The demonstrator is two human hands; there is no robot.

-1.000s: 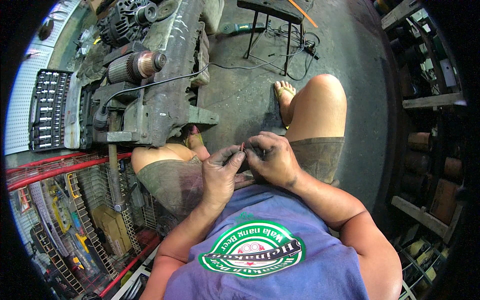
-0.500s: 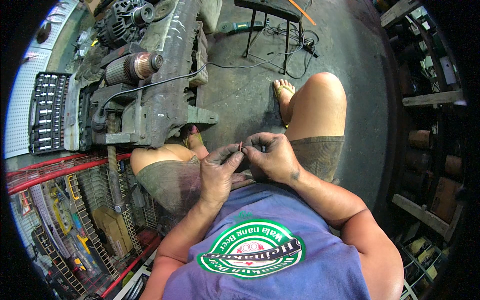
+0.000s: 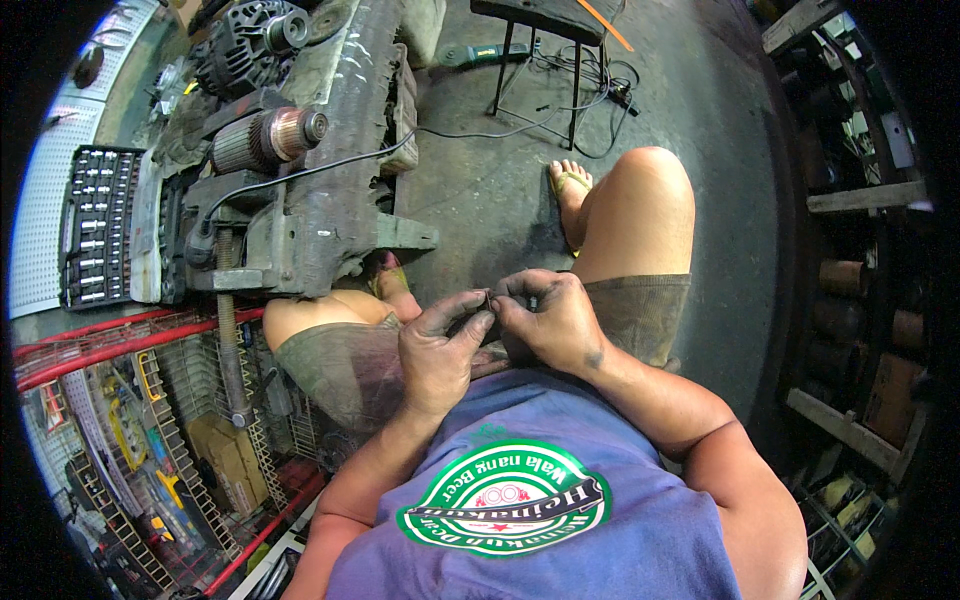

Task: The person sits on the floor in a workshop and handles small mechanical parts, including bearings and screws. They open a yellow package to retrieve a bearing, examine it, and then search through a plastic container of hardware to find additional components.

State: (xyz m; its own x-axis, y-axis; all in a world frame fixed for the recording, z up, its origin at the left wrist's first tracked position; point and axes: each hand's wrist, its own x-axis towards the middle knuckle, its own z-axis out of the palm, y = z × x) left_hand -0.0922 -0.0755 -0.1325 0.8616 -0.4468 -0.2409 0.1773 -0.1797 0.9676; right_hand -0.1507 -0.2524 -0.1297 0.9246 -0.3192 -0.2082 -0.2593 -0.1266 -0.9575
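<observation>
Head view: the left hand [image 3: 440, 345] and right hand [image 3: 550, 320] pinch one small dark part [image 3: 487, 297] (barely visible); greasy fingers could drop it.

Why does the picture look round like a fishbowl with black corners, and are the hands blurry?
In the head view, the fisheye lens bends straight edges, like the red rack rails, toward the rim, and the corners stay black. The left hand and right hand at the middle look fairly sharp. The shelves at right sit in dim shadow.
</observation>
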